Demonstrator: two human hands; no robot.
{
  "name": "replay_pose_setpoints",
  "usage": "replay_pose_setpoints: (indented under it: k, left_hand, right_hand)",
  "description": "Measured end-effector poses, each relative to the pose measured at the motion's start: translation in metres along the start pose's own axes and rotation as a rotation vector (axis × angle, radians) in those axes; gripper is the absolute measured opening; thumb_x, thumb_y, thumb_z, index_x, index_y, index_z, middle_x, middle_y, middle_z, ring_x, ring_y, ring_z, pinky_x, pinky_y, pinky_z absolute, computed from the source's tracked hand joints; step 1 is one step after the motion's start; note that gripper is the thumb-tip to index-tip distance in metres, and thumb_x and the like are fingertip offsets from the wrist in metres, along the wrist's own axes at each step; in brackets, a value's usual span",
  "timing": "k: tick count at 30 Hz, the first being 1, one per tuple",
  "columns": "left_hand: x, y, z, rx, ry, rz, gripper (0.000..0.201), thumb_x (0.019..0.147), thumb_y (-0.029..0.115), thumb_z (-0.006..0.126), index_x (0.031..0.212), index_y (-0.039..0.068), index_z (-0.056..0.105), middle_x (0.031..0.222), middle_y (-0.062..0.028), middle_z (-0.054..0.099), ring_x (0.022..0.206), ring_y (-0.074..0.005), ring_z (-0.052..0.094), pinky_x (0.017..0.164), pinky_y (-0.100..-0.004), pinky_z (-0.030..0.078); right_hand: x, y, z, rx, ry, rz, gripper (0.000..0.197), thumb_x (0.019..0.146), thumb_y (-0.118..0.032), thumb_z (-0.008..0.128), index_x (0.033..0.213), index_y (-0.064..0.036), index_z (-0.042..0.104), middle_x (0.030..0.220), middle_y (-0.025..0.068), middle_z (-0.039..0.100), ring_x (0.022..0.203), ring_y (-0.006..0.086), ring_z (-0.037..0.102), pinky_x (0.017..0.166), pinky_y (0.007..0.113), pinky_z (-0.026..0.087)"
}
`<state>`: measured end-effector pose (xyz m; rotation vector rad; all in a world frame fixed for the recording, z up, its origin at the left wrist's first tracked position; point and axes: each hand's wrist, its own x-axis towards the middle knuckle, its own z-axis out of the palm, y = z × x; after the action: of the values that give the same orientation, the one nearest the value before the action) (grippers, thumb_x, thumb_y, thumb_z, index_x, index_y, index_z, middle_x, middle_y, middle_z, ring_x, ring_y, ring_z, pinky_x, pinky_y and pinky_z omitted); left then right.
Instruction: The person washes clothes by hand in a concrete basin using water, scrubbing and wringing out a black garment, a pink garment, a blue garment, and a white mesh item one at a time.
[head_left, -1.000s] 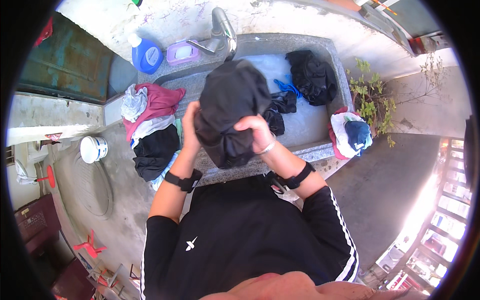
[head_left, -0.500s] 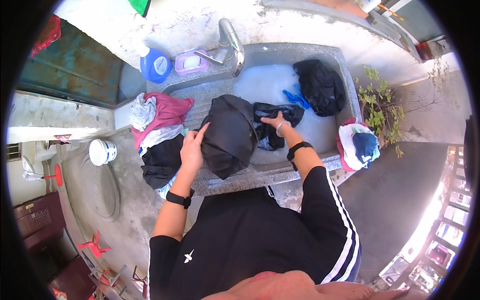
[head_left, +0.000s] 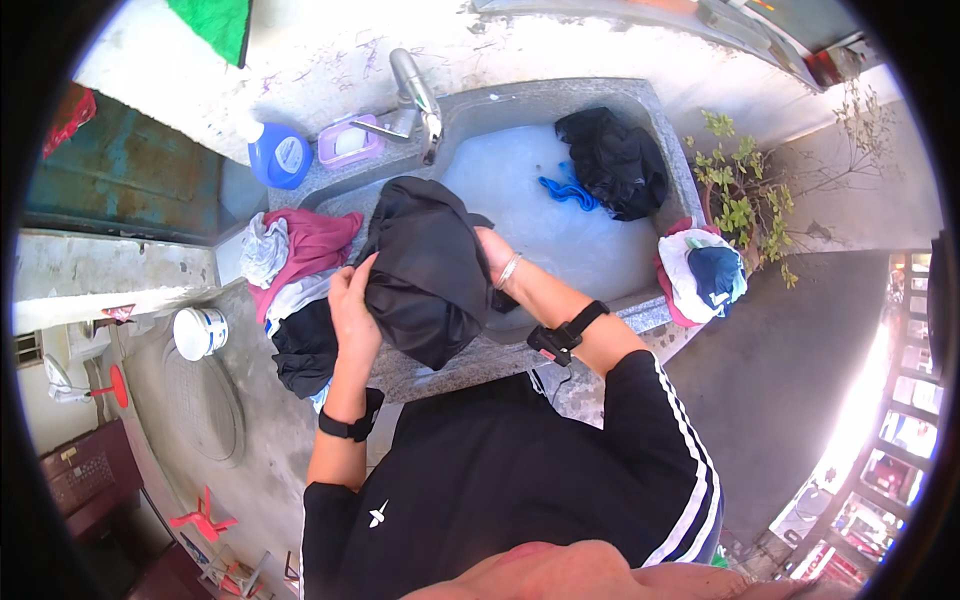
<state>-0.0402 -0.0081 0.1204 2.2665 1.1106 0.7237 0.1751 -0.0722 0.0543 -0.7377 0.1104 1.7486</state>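
Observation:
A bulky, puffed-up black garment [head_left: 425, 275] lies over the near left part of the stone sink, between my hands. My left hand [head_left: 354, 310] grips its left edge, the fingertips partly behind the fabric. On the other side, my right hand [head_left: 492, 255] is closed on its right edge, with most fingers hidden by the cloth. Cloudy, soapy water [head_left: 510, 185] fills the basin to the right. In that water's far right corner sits a second black garment [head_left: 615, 165], with a twisted blue cloth strip [head_left: 568, 190] beside it.
A tap [head_left: 418, 100] rises at the sink's back edge, near a blue detergent bottle [head_left: 279, 156] and a lilac soap dish [head_left: 350, 143]. Piled clothes [head_left: 310, 250] hang over the left rim. Another bundle [head_left: 705, 275] rests at the right end, beside a leafy plant [head_left: 745, 190].
My right hand has come left, out of the basin, bringing the wet black cloth against the puffed garment. My left hand has shifted slightly along its edge. The view has turned a little.

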Motion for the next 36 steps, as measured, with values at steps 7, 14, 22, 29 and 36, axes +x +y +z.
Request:
replay_pose_setpoints:
  k: [7, 14, 22, 29, 36]
  left_hand:
    - [-0.013, 0.029, -0.003, 0.421, -0.155, 0.019, 0.08, 0.061, -0.014, 0.05, 0.132, 0.021, 0.035, 0.135, -0.0238, 0.02, 0.118, -0.0475, 0.03, 0.097, -0.0453, 0.029]
    - [-0.02, 0.002, 0.02, 0.629, -0.5, -0.207, 0.081, 0.065, -0.011, 0.051, 0.134, 0.025, 0.027, 0.137, -0.0237, 0.019, 0.119, -0.0495, 0.029, 0.076, -0.0408, 0.049]
    - [-0.021, -0.002, 0.035, 0.635, -0.466, -0.216, 0.08, 0.065, -0.014, 0.047, 0.134, 0.022, 0.026, 0.136, -0.0255, 0.017, 0.118, -0.0509, 0.027, 0.074, -0.0397, 0.05]
    - [-0.019, -0.008, 0.041, 0.639, -0.453, -0.187, 0.083, 0.064, -0.014, 0.048, 0.135, 0.022, 0.024, 0.136, -0.0256, 0.017, 0.118, -0.0505, 0.027, 0.074, -0.0382, 0.05]
    - [-0.017, -0.004, 0.04, 0.615, -0.477, -0.214, 0.086, 0.061, -0.015, 0.049, 0.136, 0.022, 0.024, 0.135, -0.0261, 0.017, 0.119, -0.0494, 0.026, 0.075, -0.0375, 0.049]
  right_hand:
    - [0.043, 0.037, -0.009, 0.018, -0.55, 0.103, 0.045, 0.091, -0.032, 0.036, 0.122, -0.0004, 0.044, 0.117, 0.0104, 0.053, 0.101, 0.0194, 0.055, 0.09, 0.032, 0.043]
    - [0.047, -0.011, -0.043, -0.628, -0.307, 0.197, 0.035, 0.08, -0.016, 0.054, 0.113, -0.0058, 0.05, 0.101, 0.006, 0.059, 0.081, 0.0139, 0.06, 0.068, 0.031, 0.051]
    - [0.058, -0.077, -0.213, -1.871, 1.184, -0.078, 0.031, 0.08, -0.021, 0.049, 0.106, -0.0063, 0.056, 0.12, 0.0145, 0.048, 0.108, 0.0316, 0.048, 0.082, 0.042, 0.045]
    - [0.055, -0.082, -0.234, -2.025, 1.083, 0.037, 0.026, 0.081, -0.01, 0.046, 0.104, -0.0049, 0.057, 0.115, 0.0122, 0.046, 0.107, 0.0296, 0.046, 0.083, 0.038, 0.046]
    - [0.064, -0.076, -0.235, -2.098, 1.133, -0.046, 0.022, 0.08, -0.009, 0.046, 0.097, -0.0051, 0.06, 0.113, 0.0124, 0.049, 0.103, 0.029, 0.05, 0.08, 0.036, 0.048]
